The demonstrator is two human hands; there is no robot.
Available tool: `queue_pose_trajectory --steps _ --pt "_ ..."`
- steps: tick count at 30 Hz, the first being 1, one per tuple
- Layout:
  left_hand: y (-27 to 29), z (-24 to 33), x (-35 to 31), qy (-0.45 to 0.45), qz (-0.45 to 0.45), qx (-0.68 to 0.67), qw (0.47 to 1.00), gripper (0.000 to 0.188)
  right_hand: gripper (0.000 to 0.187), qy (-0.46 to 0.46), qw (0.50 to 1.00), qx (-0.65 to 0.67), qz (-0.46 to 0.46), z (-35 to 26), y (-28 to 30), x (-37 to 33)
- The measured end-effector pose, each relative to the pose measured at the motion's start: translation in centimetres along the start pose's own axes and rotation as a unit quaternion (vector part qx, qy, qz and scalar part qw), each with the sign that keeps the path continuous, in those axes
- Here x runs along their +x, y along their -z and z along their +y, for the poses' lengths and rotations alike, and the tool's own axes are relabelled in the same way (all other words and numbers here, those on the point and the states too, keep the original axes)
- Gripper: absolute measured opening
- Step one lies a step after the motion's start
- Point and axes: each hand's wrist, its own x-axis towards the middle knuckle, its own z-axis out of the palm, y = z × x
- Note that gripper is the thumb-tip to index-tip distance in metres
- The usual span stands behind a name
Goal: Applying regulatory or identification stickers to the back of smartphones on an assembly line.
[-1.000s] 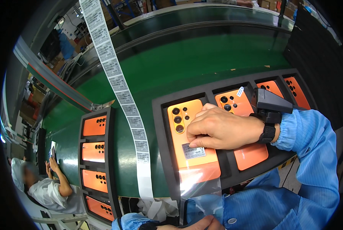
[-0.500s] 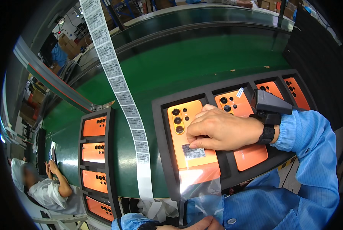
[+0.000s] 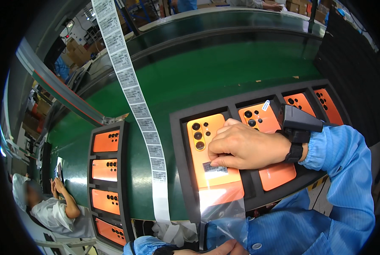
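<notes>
An orange phone (image 3: 217,182) lies back up in the leftmost slot of a dark foam tray (image 3: 179,170), its camera lenses toward the far end. My right hand (image 3: 245,146) rests over its middle, fingers curled and closed, with the thumb at the edge of a small printed label (image 3: 214,168) on the phone's back. The tips of the other fingers are hidden. Clear film (image 3: 224,216) covers the phone's near end and hangs past the tray toward me. At the lower edge my left hand (image 3: 226,247), partly cut off, pinches the film's near end.
More orange phones (image 3: 279,177) lie in the tray's other slots. A label strip (image 3: 135,91) hangs across the green belt (image 3: 224,63). Left of it stands a second tray (image 3: 124,170) with several phones. A co-worker (image 3: 58,212) handles something at the far left.
Both hands hold nearly the same places. The view has shifted slightly, and my right hand with its thumb on the label has barely moved.
</notes>
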Motion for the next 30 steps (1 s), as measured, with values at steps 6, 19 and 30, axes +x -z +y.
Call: queue_pose_trajectory --steps 6,19,30 --pt "-0.2 0.5 -0.3 0.009 0.024 0.018 1.000 0.013 0.023 0.052 0.994 -0.091 0.014 -1.1 -0.1 0.0" --pt "2.6 -2.3 2.7 -0.069 -0.086 0.059 0.992 0.013 0.057 0.027 0.952 -0.305 -0.025 -1.1 1.4 1.1" --pt "2.6 -1.9 3.0 0.049 -0.078 0.110 0.990 0.008 0.029 0.061 0.961 -0.234 0.138 2.5 -1.1 0.8"
